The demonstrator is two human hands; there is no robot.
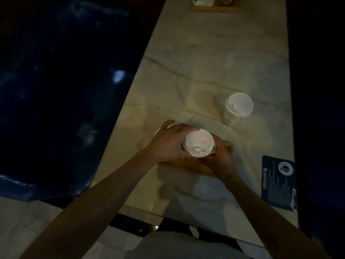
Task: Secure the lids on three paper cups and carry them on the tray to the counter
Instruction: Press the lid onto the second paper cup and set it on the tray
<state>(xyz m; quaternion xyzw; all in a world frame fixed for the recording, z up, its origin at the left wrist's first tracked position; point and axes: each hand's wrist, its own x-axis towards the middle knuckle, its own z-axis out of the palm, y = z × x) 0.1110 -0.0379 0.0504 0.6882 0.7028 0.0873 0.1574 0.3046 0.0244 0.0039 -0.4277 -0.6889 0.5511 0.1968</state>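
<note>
A white paper cup with a white lid (198, 143) stands over the wooden tray (183, 163) near the table's front. My left hand (169, 142) wraps round the cup's left side, and my right hand (221, 157) holds its right side. A second lidded cup (238, 107) stands alone on the marble table, farther back and to the right, off the tray. A pale rim (157, 132) shows behind my left hand; I cannot tell what it is.
The long marble table (205, 62) runs away from me, with a dark floor to its left. A dark blue printed card (279, 182) lies at the right edge. A wooden holder with napkins (214, 4) sits at the far end.
</note>
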